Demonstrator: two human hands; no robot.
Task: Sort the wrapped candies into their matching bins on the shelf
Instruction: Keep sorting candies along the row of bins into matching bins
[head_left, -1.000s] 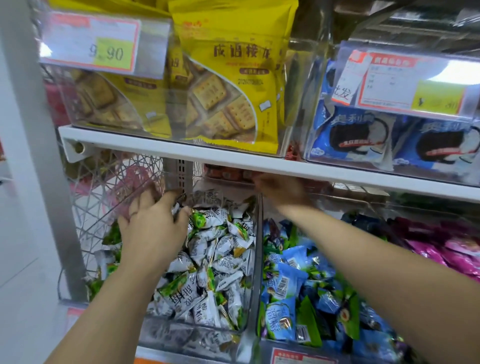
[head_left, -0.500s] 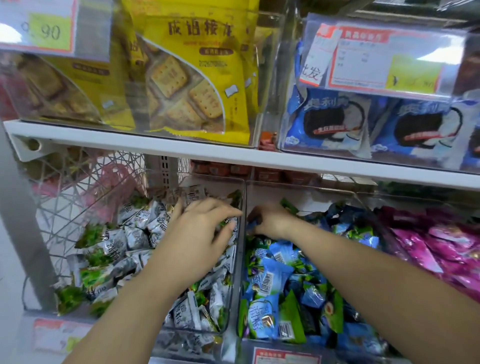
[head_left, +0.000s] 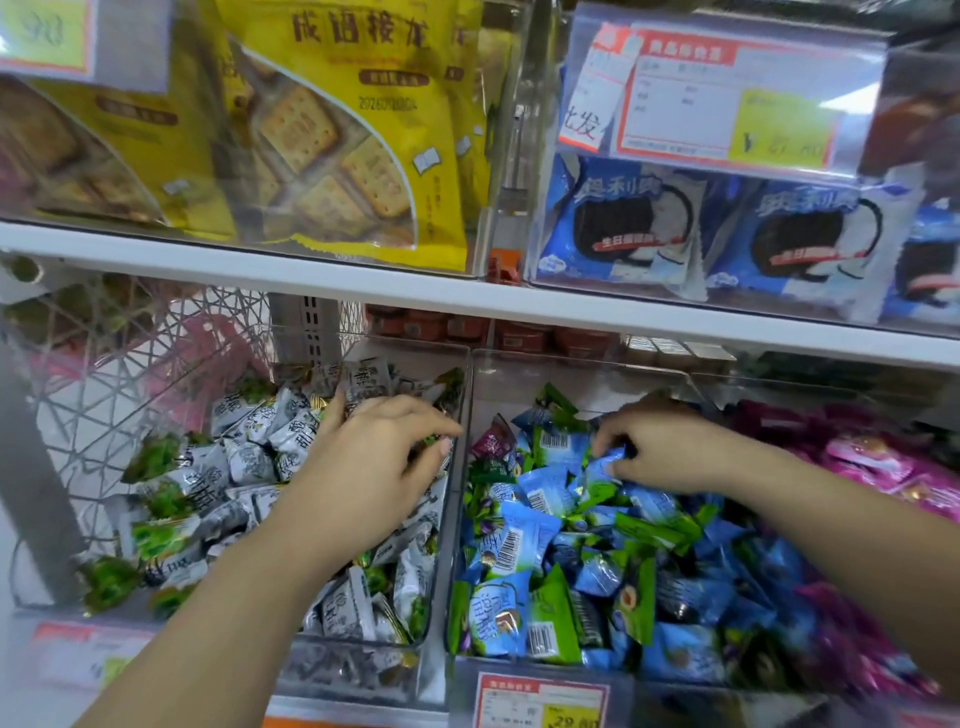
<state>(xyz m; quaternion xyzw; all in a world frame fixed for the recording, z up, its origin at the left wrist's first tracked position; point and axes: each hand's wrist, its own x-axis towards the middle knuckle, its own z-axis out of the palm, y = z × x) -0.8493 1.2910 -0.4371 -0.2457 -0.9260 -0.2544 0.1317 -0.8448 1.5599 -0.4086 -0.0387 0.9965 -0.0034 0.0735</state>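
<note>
Nearest, a price label hangs on the front of the middle bin, a clear tub heaped with blue and green wrapped candies. The right hand is palm down over the far half of that heap. Its fingers are curled and pinch a blue-wrapped candy at their tips, which lies at the hand's left edge with its long axis running near to far.

Left of it lies a maroon-wrapped candy, the odd one in this tub, just right of the clear wall between the two bins. The left hand is nearer to it, but that wall stands between them.

The left hand sits over the left bin of silver-and-green candies. Its fingers are bent toward the wall, and whether they hold anything cannot be told. Pink candies fill the right bin, the likelier home for a stray. Farther up, cracker bags and sandwich-biscuit packs stand on the upper shelf.
</note>
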